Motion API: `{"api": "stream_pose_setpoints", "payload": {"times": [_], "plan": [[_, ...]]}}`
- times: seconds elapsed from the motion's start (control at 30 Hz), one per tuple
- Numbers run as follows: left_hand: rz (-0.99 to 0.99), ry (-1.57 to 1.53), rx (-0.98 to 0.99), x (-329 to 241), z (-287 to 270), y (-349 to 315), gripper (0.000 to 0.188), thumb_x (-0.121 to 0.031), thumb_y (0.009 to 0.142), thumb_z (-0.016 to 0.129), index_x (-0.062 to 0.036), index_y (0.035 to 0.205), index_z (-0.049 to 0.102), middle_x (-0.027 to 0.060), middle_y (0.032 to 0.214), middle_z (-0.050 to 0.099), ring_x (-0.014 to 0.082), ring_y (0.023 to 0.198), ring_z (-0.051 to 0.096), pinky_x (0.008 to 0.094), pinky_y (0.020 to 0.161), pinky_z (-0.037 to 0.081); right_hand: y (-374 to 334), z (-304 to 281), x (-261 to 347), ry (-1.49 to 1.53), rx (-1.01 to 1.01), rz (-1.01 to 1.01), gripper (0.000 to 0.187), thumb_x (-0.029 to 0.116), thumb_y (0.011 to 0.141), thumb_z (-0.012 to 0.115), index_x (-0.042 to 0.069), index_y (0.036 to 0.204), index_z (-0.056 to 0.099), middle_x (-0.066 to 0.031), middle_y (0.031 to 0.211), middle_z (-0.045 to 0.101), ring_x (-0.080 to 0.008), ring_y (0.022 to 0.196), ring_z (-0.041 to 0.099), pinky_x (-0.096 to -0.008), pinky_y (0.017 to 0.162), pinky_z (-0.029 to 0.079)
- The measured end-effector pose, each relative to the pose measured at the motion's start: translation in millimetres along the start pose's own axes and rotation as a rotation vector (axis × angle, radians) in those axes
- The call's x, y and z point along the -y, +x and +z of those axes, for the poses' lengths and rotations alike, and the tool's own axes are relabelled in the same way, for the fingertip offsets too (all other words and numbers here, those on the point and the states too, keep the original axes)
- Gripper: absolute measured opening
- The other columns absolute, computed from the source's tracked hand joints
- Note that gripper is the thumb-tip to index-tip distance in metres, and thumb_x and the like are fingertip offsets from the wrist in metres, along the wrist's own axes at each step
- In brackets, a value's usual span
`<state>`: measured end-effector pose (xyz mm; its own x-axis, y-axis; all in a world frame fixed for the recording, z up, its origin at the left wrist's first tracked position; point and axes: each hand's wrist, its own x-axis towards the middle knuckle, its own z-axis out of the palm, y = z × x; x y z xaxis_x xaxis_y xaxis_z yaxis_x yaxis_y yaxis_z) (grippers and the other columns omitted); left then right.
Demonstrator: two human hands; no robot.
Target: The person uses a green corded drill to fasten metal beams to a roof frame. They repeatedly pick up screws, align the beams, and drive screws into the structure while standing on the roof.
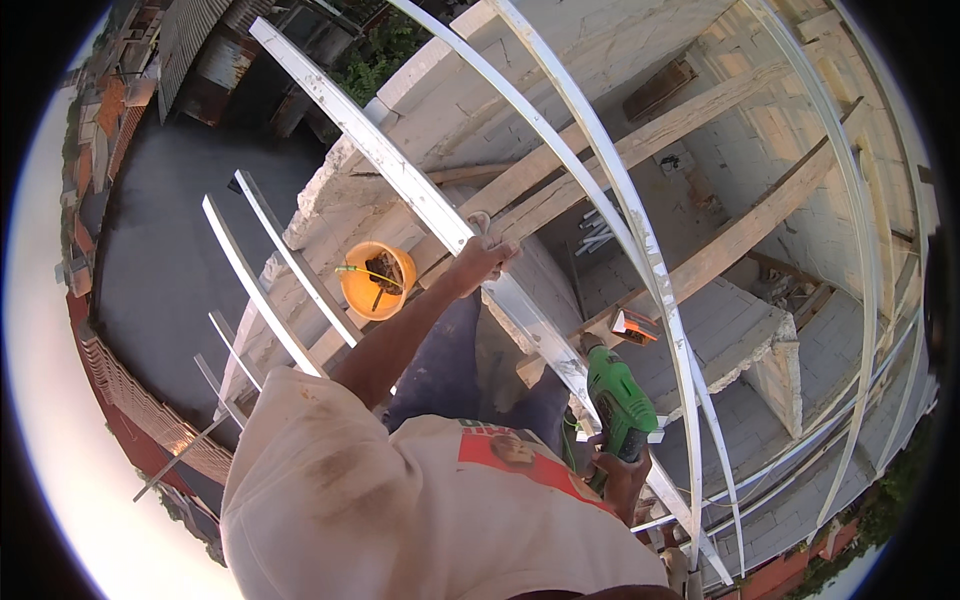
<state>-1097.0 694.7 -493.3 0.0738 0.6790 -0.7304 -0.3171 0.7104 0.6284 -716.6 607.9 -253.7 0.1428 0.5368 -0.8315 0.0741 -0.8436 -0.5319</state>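
A long silvery metal channel [350, 122] slopes across the view from the upper left to the lower right, in front of my legs. My left hand [482, 262] is closed around its edge near the middle; the fingertips are partly hidden, so I cannot tell whether they also pinch something small. My right hand [622, 482] grips the handle of a green power drill [618, 392]. The drill's dark chuck points up and away from me, close beside the channel. Whether a bit touches the metal is too small to tell.
More curved-looking metal channels [640, 235] cross on the right, others [258, 285] on the left. Wooden planks [735, 248] span the block walls [735, 345] above a lower floor. A yellow-orange bucket [352, 292] holds dark items; an orange-and-white box [634, 326] lies beyond the drill.
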Motion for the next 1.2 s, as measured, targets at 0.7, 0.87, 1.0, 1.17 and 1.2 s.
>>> {"api": "stream_pose_setpoints", "payload": {"times": [0.7, 0.87, 1.0, 1.17, 1.2], "plan": [[0.061, -0.571, 0.22, -46, -67, 20, 0.026, -0.016, 0.105, 0.07, 0.0032, 0.123, 0.068, 0.0073, 0.102, 0.067, 0.0089, 0.075, 0.051, 0.0241, 0.069, 0.046, -20, 152, 125, -0.027, 0.227, -0.11, 0.062, 0.003, 0.069, 0.073, -0.008, 0.129, 0.061, -0.017, 0.101, 0.072, -0.0177, 0.06, 0.065, -0.0302, 0.053, 0.054], [0.013, -0.594, 0.342, -100, -111, 35, 0.023, -0.022, 0.106, 0.071, -0.0025, 0.117, 0.066, 0.0027, 0.101, 0.064, 0.0069, 0.079, 0.051, 0.0236, 0.07, 0.044, -31, 223, 163, 0.086, 0.226, -0.094, 0.064, 0.004, 0.067, 0.076, -0.009, 0.129, 0.064, -0.0149, 0.1, 0.074, -0.0164, 0.061, 0.066, -0.0294, 0.053, 0.054], [-0.034, -0.614, 0.396, -139, -134, 37, 0.028, -0.027, 0.107, 0.071, -0.0024, 0.117, 0.065, 0.0028, 0.101, 0.063, 0.0065, 0.079, 0.051, 0.0238, 0.07, 0.044, -40, 258, 178, 0.09, 0.184, -0.126, 0.067, 0.003, 0.067, 0.076, -0.011, 0.131, 0.061, -0.0157, 0.1, 0.074, -0.0167, 0.061, 0.066, -0.0296, 0.052, 0.053], [-0.125, -0.598, 0.429, -176, -142, 30, 0.024, -0.025, 0.106, 0.072, -0.0028, 0.112, 0.067, -0.0002, 0.092, 0.062, 0.0058, 0.076, 0.051, 0.0244, 0.068, 0.044, -49, 290, 197, 0.205, 0.188, -0.078, 0.069, 0.001, 0.068, 0.076, -0.011, 0.133, 0.06, -0.0162, 0.102, 0.074, -0.0165, 0.062, 0.067, -0.0291, 0.052, 0.053], [-0.142, -0.593, 0.433, -180, -142, 32, 0.023, -0.025, 0.106, 0.072, -0.0029, 0.111, 0.068, -0.0006, 0.09, 0.061, 0.0058, 0.075, 0.051, 0.0246, 0.068, 0.044, -48, 291, 195, 0.156, 0.157, -0.097, 0.068, 0.0, 0.068, 0.076, -0.01, 0.132, 0.06, -0.016, 0.103, 0.075, -0.0159, 0.063, 0.067, -0.0285, 0.053, 0.053]]}}
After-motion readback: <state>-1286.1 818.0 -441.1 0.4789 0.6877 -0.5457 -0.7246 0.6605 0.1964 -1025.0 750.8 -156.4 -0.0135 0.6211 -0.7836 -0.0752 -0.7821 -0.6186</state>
